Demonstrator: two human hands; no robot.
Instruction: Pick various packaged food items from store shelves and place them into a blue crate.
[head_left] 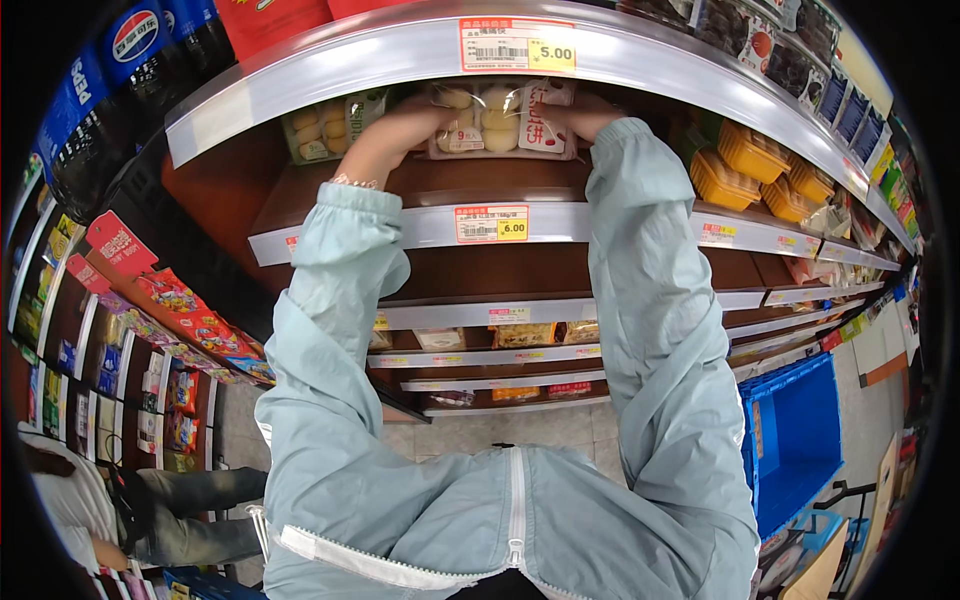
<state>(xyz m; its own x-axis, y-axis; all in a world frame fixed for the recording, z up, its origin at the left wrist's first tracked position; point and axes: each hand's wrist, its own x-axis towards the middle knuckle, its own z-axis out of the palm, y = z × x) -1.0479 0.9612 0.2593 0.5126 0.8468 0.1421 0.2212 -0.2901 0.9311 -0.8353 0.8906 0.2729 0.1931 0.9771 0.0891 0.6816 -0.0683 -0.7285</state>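
Observation:
Both my arms, in pale blue-grey sleeves, reach up into a brown shelf (480, 183). Between my hands is a clear plastic pack of round, pale buns (482, 122) with white and red printing. My left hand (408, 130) grips the pack at its left end. At the opposite end my right hand (588, 116) holds it, with its fingertips partly hidden by the pack and the shelf above. Left of my left wrist stands another pack of buns (322, 130) with green on its wrapper.
Overhead runs a shelf edge (380, 42) with a price tag. Yellow trays (755, 155) sit to the right on the shelf. Dark cola bottles (125, 70) stand at upper left. A blue crate (795, 435) is at lower right; a person (190, 510) stands at lower left.

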